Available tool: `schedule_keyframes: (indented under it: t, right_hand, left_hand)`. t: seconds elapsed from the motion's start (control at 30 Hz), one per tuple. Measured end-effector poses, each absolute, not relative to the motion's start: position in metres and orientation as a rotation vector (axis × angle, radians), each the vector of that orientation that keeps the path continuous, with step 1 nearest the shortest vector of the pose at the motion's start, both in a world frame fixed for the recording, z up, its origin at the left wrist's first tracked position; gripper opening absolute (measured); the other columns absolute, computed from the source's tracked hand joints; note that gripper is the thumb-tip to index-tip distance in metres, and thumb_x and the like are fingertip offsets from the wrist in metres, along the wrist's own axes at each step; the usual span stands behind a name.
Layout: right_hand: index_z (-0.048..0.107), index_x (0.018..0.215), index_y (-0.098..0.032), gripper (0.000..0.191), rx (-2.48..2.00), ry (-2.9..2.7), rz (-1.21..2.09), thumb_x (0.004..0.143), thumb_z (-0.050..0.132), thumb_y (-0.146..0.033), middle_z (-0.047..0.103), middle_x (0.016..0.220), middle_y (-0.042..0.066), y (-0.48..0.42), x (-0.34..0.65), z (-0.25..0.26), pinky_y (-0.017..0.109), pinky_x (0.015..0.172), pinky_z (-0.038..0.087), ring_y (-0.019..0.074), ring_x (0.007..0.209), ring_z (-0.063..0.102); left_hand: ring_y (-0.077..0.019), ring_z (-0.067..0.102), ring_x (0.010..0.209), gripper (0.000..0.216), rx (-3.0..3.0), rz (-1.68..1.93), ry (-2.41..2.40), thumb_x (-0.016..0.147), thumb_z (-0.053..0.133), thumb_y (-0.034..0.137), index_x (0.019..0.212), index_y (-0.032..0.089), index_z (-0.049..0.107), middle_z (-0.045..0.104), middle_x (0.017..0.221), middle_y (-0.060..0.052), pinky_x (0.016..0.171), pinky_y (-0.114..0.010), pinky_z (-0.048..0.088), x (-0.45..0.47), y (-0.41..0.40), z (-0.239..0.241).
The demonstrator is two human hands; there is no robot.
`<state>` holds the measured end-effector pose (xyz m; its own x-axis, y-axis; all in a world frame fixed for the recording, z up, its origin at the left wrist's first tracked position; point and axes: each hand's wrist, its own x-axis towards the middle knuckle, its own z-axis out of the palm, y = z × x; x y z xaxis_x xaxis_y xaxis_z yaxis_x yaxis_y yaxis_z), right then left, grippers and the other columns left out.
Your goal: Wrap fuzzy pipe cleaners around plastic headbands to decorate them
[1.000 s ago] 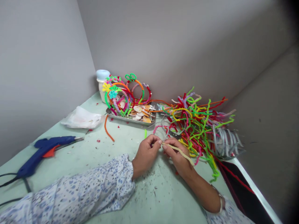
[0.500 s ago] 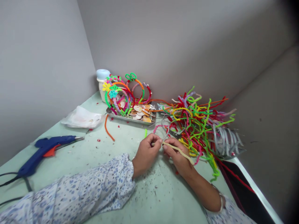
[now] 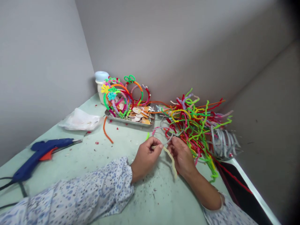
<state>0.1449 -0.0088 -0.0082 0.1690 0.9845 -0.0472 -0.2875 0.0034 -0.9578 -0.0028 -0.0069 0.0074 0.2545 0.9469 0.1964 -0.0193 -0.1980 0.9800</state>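
My left hand (image 3: 146,154) is closed in a pinch on the end of a thin grey metal headband (image 3: 169,138) and the top of a cream pipe cleaner (image 3: 171,161). The cream pipe cleaner hangs down between my two hands. Close beside it, my right hand (image 3: 181,154) has its fingers curled against the headband and the pipe cleaner. Both hands rest on the pale green table (image 3: 98,156), just in front of a heap of coloured pipe cleaners (image 3: 194,122).
A blue glue gun (image 3: 39,150) lies at the left with its cord. A metal tray (image 3: 131,120) holds shells and decorated headbands (image 3: 119,92); a white jar (image 3: 100,82) stands behind. A plastic bag (image 3: 79,120), a loose orange pipe cleaner (image 3: 106,132) and grey bands (image 3: 222,142) lie around.
The cream pipe cleaner's free end swung from over my right hand down between the hands. My right hand shifted slightly up toward the headband. The view drifted a little.
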Motion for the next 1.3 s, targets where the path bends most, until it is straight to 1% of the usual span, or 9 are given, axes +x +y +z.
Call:
schedule_keyframes:
  t: [0.17,0.33,0.53,0.63,0.8,0.87,0.97,1.1,1.3]
  right_hand:
    - [0.061,0.075,-0.019,0.023,-1.069,-0.857,1.231,0.074,0.066,-0.042,0.052,0.052,-0.005,-0.011,0.144,-0.008,0.019,0.042,0.033,0.0082,0.044,0.043]
    - [0.055,0.067,-0.019,0.024,-1.011,-0.857,1.234,0.076,0.065,-0.039,0.053,0.058,-0.004,-0.012,0.144,-0.011,0.018,0.045,0.035,0.0074,0.047,0.045]
    - [0.05,0.068,-0.02,0.023,-1.017,-0.833,1.188,0.079,0.06,-0.037,0.05,0.062,-0.003,-0.014,0.14,-0.007,0.021,0.047,0.038,0.0093,0.05,0.045]
    - [0.05,0.07,-0.021,0.02,-1.021,-0.771,1.137,0.078,0.06,-0.037,0.05,0.064,-0.003,-0.008,0.146,-0.009,0.021,0.045,0.036,0.0097,0.05,0.045]
    - [0.047,0.06,-0.02,0.032,-1.004,-0.778,1.049,0.083,0.052,-0.042,0.045,0.057,-0.003,-0.003,0.154,-0.012,0.021,0.045,0.034,0.0103,0.05,0.043]
    - [0.052,0.063,-0.019,0.028,-1.04,-0.941,1.025,0.083,0.054,-0.039,0.051,0.062,-0.002,-0.007,0.151,-0.01,0.023,0.054,0.039,0.0115,0.057,0.047]
    - [0.062,0.08,-0.019,0.018,-1.113,-1.163,1.013,0.08,0.058,-0.037,0.058,0.072,0.0,-0.014,0.146,-0.006,0.025,0.061,0.041,0.0139,0.066,0.051]
    - [0.062,0.074,-0.019,0.019,-1.15,-1.358,0.976,0.079,0.058,-0.036,0.058,0.069,0.0,-0.018,0.144,-0.002,0.026,0.065,0.041,0.0154,0.068,0.052]
    - [0.063,0.074,-0.019,0.016,-1.217,-1.331,0.993,0.077,0.061,-0.034,0.058,0.067,0.0,-0.016,0.144,0.002,0.026,0.063,0.042,0.0153,0.065,0.052]
  left_hand:
    - [-0.0084,0.045,0.061,0.014,1.526,1.098,0.941,0.082,0.051,0.027,0.077,0.015,0.054,0.051,0.07,0.002,0.057,-0.02,0.036,-0.002,-0.006,0.007]
    - [-0.0084,0.044,0.06,0.012,1.526,1.085,0.957,0.081,0.051,0.025,0.076,0.015,0.053,0.05,0.069,0.003,0.056,-0.019,0.035,-0.002,-0.004,0.005]
    - [-0.0084,0.042,0.06,0.014,1.5,1.113,0.911,0.082,0.05,0.027,0.076,0.015,0.052,0.048,0.068,0.003,0.056,-0.019,0.034,-0.002,-0.005,0.009]
    - [-0.0081,0.039,0.058,0.016,1.445,1.13,0.913,0.082,0.05,0.03,0.076,0.016,0.051,0.045,0.067,0.004,0.055,-0.02,0.033,-0.003,-0.004,0.01]
    - [-0.0083,0.038,0.059,0.015,1.413,1.163,0.922,0.083,0.05,0.03,0.076,0.016,0.051,0.044,0.067,0.004,0.056,-0.02,0.033,-0.003,-0.001,0.011]
    - [-0.0083,0.039,0.06,0.015,1.42,1.157,0.918,0.083,0.049,0.029,0.077,0.016,0.051,0.045,0.068,0.003,0.057,-0.02,0.033,-0.003,0.0,0.01]
    - [-0.0086,0.04,0.061,0.015,1.437,1.148,0.897,0.083,0.05,0.029,0.078,0.016,0.052,0.046,0.069,0.003,0.058,-0.02,0.034,-0.003,0.0,0.01]
    - [-0.0095,0.043,0.063,0.016,1.464,1.118,0.884,0.083,0.05,0.03,0.078,0.015,0.053,0.048,0.069,0.002,0.059,-0.02,0.035,-0.004,-0.001,0.01]
    - [-0.0109,0.045,0.067,0.014,1.452,1.114,0.848,0.083,0.049,0.029,0.081,0.016,0.053,0.05,0.074,0.001,0.064,-0.022,0.037,-0.004,-0.002,0.01]
